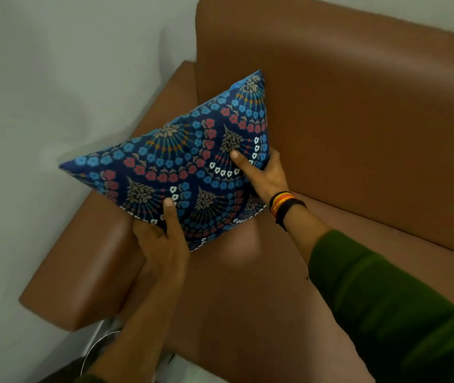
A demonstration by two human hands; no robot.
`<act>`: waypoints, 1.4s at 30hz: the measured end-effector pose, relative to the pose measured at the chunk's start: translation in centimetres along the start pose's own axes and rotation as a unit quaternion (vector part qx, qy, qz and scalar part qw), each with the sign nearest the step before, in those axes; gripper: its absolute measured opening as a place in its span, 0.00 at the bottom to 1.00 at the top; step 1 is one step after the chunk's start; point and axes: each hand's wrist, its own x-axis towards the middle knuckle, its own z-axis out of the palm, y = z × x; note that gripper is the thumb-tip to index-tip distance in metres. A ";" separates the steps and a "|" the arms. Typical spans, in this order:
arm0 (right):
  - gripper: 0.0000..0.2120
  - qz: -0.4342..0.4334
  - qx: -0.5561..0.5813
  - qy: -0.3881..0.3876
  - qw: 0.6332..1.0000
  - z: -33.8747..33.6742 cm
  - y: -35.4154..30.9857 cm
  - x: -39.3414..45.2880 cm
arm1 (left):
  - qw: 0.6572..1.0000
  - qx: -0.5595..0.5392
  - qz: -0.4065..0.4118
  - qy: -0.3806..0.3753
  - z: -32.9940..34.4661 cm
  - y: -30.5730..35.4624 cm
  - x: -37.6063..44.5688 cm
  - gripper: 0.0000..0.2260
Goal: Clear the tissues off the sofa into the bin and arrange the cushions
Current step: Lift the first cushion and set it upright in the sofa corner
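Note:
A dark blue cushion (181,158) with red, blue and white flower patterns is held over the left corner of a brown leather sofa (358,120). My left hand (165,239) grips the cushion's near bottom edge, thumb on top. My right hand (264,175) grips its right edge, thumb pressed on the fabric. The cushion's top corner touches the sofa's backrest, and its left corner juts out over the armrest (82,261). No tissues are in view.
A pale wall (54,78) runs along the left of the sofa. Below the armrest a round metallic rim (101,344), perhaps a bin, shows partly behind my left forearm. The sofa seat (261,299) stretches to the right.

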 end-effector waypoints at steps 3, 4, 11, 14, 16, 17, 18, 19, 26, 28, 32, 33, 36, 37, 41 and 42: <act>0.45 -0.046 -0.003 0.045 0.998 -2.9 0.7 -3.2 | 0.999 0.005 0.029 -0.028 1.1 1.0 -0.6 0.37; 0.42 -0.052 -0.002 0.069 0.996 -4.3 1.4 -4.6 | 0.998 0.013 0.036 -0.048 1.8 1.4 -0.9 0.36; 0.37 -0.032 0.042 0.229 0.972 -13.6 6.4 -9.8 | 0.967 0.079 0.090 -0.223 10.9 3.8 -3.1 0.33; 0.37 -0.032 0.018 0.210 0.977 -15.4 8.3 -9.3 | 0.962 0.102 0.087 -0.237 13.5 3.6 -2.9 0.36; 0.38 -0.031 0.025 0.183 0.982 -16.0 8.8 -9.6 | 0.959 0.099 0.114 -0.241 13.1 3.7 -2.7 0.36; 0.41 -0.027 0.043 0.170 0.984 -16.1 8.9 -10.1 | 0.955 0.106 0.134 -0.244 12.4 3.9 -2.9 0.36; 0.44 -0.020 0.064 0.161 0.985 -16.1 8.9 -11.0 | 0.950 0.118 0.153 -0.246 11.6 4.1 -3.4 0.36; 0.47 -0.003 0.073 0.158 0.985 -16.3 9.0 -12.0 | 0.944 0.137 0.176 -0.241 10.7 4.2 -4.4 0.37; 0.44 0.137 0.018 0.300 0.944 -25.6 17.4 -26.9 | 0.862 0.221 0.299 -0.344 10.5 2.8 -21.7 0.36; 0.43 0.170 0.010 0.327 0.929 -28.7 19.2 -29.1 | 0.846 0.211 0.317 -0.373 11.7 2.7 -25.3 0.36; 0.40 0.207 0.002 0.360 0.910 -31.2 20.3 -30.6 | 0.826 0.214 0.328 -0.405 11.3 1.0 -27.7 0.36; 0.40 0.215 0.011 0.378 0.900 -32.4 20.4 -30.9 | 0.817 0.213 0.335 -0.418 12.0 0.8 -28.6 0.36; 0.40 0.222 0.061 0.459 0.858 -41.3 22.2 -33.3 | 0.785 0.207 0.339 -0.476 17.3 2.6 -36.4 0.35; 0.40 0.217 0.078 0.477 0.848 -44.1 22.6 -33.8 | 0.779 0.205 0.331 -0.492 19.4 3.3 -38.9 0.34; 0.36 0.207 0.142 0.536 0.806 -54.1 24.8 -34.4 | 0.759 0.198 0.321 -0.531 28.2 5.0 -48.1 0.33; 0.35 0.204 0.155 0.545 0.798 -56.7 25.8 -34.5 | 0.748 0.201 0.317 -0.548 30.8 5.0 -50.7 0.32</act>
